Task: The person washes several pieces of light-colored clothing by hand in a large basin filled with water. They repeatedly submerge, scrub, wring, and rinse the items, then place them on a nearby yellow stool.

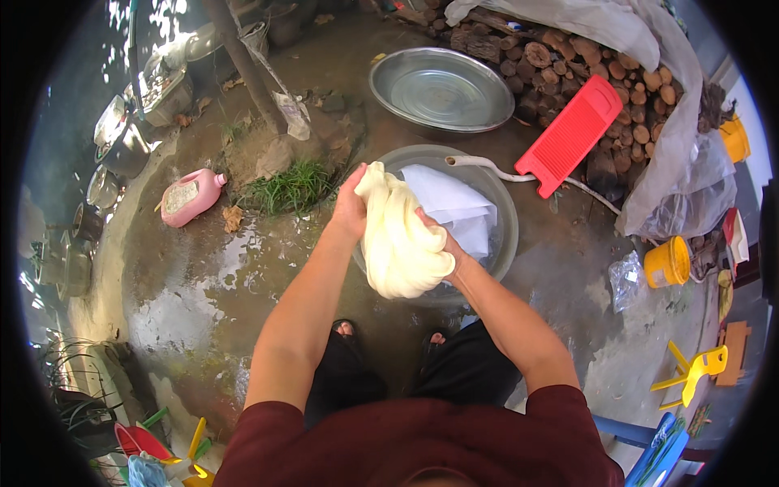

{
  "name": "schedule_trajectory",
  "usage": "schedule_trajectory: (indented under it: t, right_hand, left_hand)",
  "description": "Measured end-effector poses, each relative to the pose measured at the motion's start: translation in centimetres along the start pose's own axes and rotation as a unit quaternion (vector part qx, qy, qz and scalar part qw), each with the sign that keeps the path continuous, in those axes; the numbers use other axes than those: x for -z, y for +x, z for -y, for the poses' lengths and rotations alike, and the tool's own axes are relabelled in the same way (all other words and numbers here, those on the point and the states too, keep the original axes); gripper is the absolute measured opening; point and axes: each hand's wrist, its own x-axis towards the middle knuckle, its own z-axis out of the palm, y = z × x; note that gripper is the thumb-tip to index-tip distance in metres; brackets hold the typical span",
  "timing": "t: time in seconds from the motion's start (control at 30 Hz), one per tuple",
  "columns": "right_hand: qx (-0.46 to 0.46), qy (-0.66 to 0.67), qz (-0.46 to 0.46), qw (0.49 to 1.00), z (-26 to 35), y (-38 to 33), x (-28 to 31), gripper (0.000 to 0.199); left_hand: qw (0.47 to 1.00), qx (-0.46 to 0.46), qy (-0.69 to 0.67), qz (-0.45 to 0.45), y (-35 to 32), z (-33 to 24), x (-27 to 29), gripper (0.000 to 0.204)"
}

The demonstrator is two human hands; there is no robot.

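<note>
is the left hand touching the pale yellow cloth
Touching: the head view shows the left hand against the pale yellow cloth, at its upper left side.

The bare left hand [350, 208] and bare right hand [454, 255] hold 1 bunched pale-yellow cloth [396, 235] over the round grey basin [510, 231] containing folded white fabric [450, 197].

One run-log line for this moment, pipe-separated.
left hand: holds yellow cloth | right hand: holds yellow cloth | yellow cloth: bunched, above basin | basin: white cloth inside
</note>
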Motion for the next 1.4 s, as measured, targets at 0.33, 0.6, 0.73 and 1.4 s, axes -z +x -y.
schedule_trajectory:
  t: [0.33, 0.6, 0.73, 1.4]
  right_hand:
    - [0.136, 0.146, 0.122, 0.972, 1.0, 1.9, -3.5, 0.038]
    - [0.033, -0.251, 0.043, 0.967, 0.8, 1.4, 2.1, 0.039]
    - [-0.029, -0.269, -0.048, 0.962, 0.1, 1.9, 0.1, 0.043]
    - [-0.009, -0.886, -0.157, 0.436, 0.2, -0.5, -3.2, 0.04]
  left_hand:
    - [0.997, -0.01, -0.004, 0.074, -1.5, 3.6, 1.3, 0.091]
    - [0.993, -0.074, -0.02, 0.087, 1.4, -0.9, 1.1, 0.06]
    - [0.992, -0.06, 0.105, -0.022, 2.6, -1.1, 2.7, 0.043]
    - [0.713, -0.224, 0.626, -0.222, -2.4, 0.1, -3.5, 0.1]
